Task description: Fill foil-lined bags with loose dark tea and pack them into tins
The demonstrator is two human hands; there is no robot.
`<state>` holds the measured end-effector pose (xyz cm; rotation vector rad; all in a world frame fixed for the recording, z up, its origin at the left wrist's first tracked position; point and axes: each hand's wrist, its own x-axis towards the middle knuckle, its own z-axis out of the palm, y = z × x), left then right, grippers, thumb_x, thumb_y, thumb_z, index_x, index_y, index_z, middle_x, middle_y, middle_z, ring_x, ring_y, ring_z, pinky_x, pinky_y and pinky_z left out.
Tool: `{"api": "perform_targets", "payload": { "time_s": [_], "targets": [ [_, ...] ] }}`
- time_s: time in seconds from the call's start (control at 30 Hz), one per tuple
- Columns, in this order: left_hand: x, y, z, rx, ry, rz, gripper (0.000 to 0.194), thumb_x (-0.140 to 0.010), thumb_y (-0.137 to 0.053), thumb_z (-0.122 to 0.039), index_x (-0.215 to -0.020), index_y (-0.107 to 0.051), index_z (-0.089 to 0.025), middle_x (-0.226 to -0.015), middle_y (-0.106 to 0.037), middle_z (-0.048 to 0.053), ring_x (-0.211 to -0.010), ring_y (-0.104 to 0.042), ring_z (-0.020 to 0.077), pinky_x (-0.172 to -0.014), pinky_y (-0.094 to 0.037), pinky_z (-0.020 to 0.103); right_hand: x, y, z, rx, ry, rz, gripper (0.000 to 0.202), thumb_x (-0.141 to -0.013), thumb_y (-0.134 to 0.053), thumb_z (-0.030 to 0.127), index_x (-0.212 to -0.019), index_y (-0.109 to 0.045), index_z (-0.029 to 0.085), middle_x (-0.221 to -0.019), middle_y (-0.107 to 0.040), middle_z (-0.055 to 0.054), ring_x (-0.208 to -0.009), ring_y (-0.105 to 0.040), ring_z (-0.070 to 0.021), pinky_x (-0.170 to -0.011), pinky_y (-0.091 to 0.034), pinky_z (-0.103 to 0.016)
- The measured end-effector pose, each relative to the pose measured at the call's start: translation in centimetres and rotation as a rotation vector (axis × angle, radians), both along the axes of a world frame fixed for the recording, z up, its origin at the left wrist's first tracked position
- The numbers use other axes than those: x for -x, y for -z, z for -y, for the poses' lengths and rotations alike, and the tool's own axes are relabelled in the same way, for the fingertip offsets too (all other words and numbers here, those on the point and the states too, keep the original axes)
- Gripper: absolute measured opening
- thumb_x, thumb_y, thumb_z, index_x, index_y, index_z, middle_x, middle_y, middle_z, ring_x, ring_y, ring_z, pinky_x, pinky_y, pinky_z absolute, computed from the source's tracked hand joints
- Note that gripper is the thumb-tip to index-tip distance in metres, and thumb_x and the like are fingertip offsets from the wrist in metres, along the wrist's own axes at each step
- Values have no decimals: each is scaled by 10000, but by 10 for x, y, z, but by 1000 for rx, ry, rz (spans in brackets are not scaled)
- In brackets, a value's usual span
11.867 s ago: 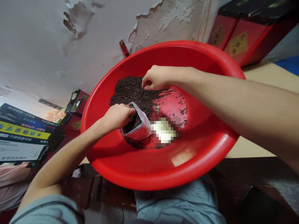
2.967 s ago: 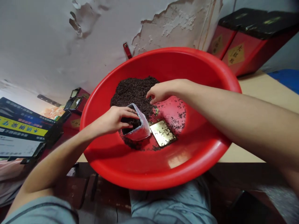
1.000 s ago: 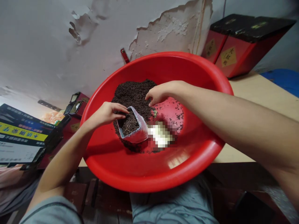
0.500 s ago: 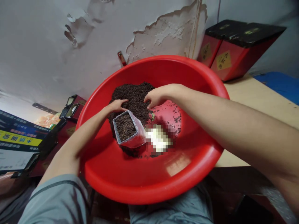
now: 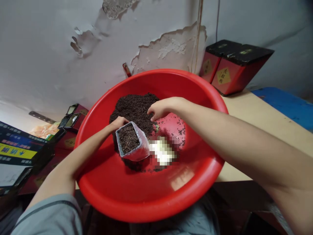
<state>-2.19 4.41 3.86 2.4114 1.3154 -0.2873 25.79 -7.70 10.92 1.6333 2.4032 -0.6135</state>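
A large red plastic basin (image 5: 146,213) holds a heap of dark loose tea leaves (image 5: 134,106). In front of the heap stands a boxy clear plastic bag (image 5: 143,148), its top open and full of the same leaves. My left hand (image 5: 119,122) is at the bag's far left corner, fingers bent onto its rim and partly hidden behind it. Over the right edge of the heap hovers my right hand (image 5: 157,109), fingers loosely curved, thumb apart, with nothing seen in it. A blurred-out pale patch covers something right of the bag.
Two red tea tins (image 5: 232,76) with black lids stand on the wooden table (image 5: 241,114) at the right, near a blue surface (image 5: 283,106). More dark red tins (image 5: 72,125) and a printed box (image 5: 16,153) are at the left. Behind the basin rises a peeling wall (image 5: 168,45).
My left hand's fingers were stretched over the leaves and have now drawn in to the bag's rim. My right hand stays over the heap's edge. The whole view has shifted slightly.
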Motion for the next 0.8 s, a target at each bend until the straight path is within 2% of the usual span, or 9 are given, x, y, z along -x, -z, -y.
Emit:
{"api": "perform_targets", "payload": {
  "time_s": [0.1,0.2,0.3,0.37,0.47,0.6,0.7,0.8],
  "targets": [
    [-2,-25,0,-104,-23,-10,327,-704,-725,-235,-987,-871,-157,-795,-801,14,-876,-711,237,-851,-515,277,0,-4,3,6,21,-18,522,-1003,-666,334,-1503,-641,185,-1395,-729,-90,-1169,-718,-256,-881,-534,-325],
    [-2,-60,11,-210,-49,20,394,-711,-772,-277,-1084,-864,-192,-737,-778,-14,-763,-685,189,-789,-515,260,0,-4,5,-16,57,-44,509,-982,-699,323,-1475,-668,200,-1402,-728,-94,-1187,-714,-271,-908,-540,-339],
    [-2,-94,39,-254,-2,142,419,-745,-798,-328,-1134,-852,-183,-888,-826,21,-816,-708,196,-827,-544,284,0,-1,6,-47,84,-75,449,-958,-735,305,-1401,-728,231,-1365,-749,-89,-1172,-716,-289,-947,-536,-374],
    [-3,-109,64,-210,38,189,404,-765,-799,-330,-1135,-849,-174,-1015,-840,53,-874,-728,209,-868,-563,308,1,1,6,-45,80,-91,405,-951,-747,300,-1352,-760,241,-1314,-772,-91,-1143,-726,-298,-957,-535,-398],
    [-8,-116,102,-125,117,204,354,-773,-817,-316,-1099,-856,-183,-1072,-838,73,-931,-753,224,-920,-587,331,2,1,7,-37,96,-113,376,-945,-756,281,-1320,-778,261,-1299,-778,-83,-1162,-724,-305,-977,-538,-419],
    [-12,-113,137,-74,239,211,272,-794,-811,-255,-1058,-865,-219,-1106,-835,78,-996,-776,231,-949,-598,341,3,0,8,-25,129,-106,408,-961,-736,290,-1368,-749,291,-1327,-766,-74,-1168,-723,-295,-987,-549,-423],
    [-13,-115,146,-33,240,265,256,-786,-841,-304,-1031,-872,-235,-1217,-821,85,-1129,-765,263,-1035,-585,373,3,0,8,-25,122,-98,411,-962,-738,305,-1373,-747,294,-1330,-764,-74,-1180,-717,-301,-1002,-542,-429],
    [-15,-121,133,-32,72,272,372,-824,-818,-403,-1145,-850,-218,-1211,-824,90,-1096,-776,277,-1019,-606,405,3,0,7,5,129,-101,438,-962,-739,305,-1400,-726,296,-1339,-760,-58,-1175,-720,-288,-971,-547,-397]
  ]
}}
